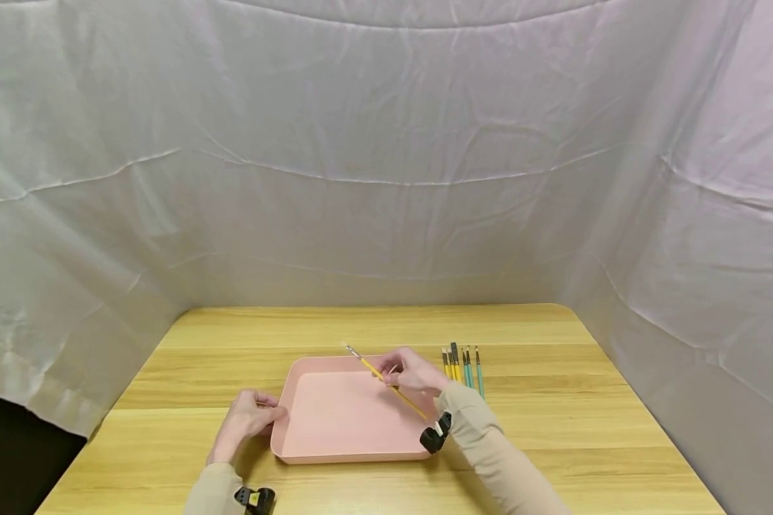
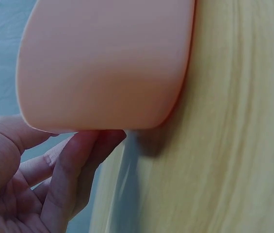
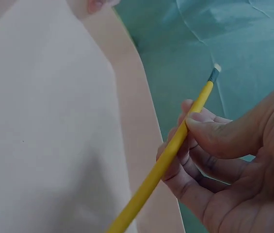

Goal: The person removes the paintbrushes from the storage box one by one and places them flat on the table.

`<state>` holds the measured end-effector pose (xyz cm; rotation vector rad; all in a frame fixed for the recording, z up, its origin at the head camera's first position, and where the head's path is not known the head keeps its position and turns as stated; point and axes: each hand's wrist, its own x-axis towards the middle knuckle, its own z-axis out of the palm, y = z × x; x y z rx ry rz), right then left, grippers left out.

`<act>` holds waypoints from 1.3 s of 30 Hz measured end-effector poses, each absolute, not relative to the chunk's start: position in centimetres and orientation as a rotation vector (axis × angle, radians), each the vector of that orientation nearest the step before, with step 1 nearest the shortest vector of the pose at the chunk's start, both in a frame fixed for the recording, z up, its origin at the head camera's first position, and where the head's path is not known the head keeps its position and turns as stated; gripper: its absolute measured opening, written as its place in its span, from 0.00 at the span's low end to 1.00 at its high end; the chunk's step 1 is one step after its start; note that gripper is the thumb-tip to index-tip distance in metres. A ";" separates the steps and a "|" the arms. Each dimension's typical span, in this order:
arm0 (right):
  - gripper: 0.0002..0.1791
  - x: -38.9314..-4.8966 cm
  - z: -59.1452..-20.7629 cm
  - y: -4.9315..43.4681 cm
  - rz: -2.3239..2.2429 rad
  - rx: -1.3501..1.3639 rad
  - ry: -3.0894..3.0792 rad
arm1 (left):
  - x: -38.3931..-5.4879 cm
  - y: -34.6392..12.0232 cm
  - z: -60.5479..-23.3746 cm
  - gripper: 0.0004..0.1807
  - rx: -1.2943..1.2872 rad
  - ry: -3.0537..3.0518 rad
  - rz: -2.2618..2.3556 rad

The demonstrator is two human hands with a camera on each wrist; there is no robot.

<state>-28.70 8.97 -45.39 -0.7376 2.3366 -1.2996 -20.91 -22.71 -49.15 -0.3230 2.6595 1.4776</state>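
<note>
A yellow-handled paintbrush (image 1: 372, 370) is pinched between the thumb and fingers of my right hand (image 1: 414, 370), above the right part of a pink tray (image 1: 341, 415). Its pale bristle tip points to the far left; the handle slants down toward the near right. In the right wrist view, the brush (image 3: 158, 165) shows its dark ferrule and light bristles. My left hand (image 1: 248, 418) grips the tray's left side, thumb at the rim and fingers outside and beneath. The left wrist view shows the fingers (image 2: 66, 174) against the tray wall (image 2: 107, 63).
Several paintbrushes lie in a row right of the tray, yellow-handled ones (image 1: 452, 363) beside teal-handled ones (image 1: 479, 372), partly behind my right forearm. Everything stands on a wooden table (image 1: 586, 415). Grey fabric (image 1: 386, 222) hangs at the back and sides.
</note>
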 end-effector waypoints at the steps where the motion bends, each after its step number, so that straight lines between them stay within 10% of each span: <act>1: 0.10 -28.6 -45.4 9.1 -1.326 -0.735 2.321 | -20.9 -22.7 -49.2 0.17 -0.325 2.660 1.475; 39: 0.22 -26.2 -46.8 16.4 -2.006 -0.451 2.100 | -20.6 -22.7 -49.0 0.17 -0.332 2.657 1.470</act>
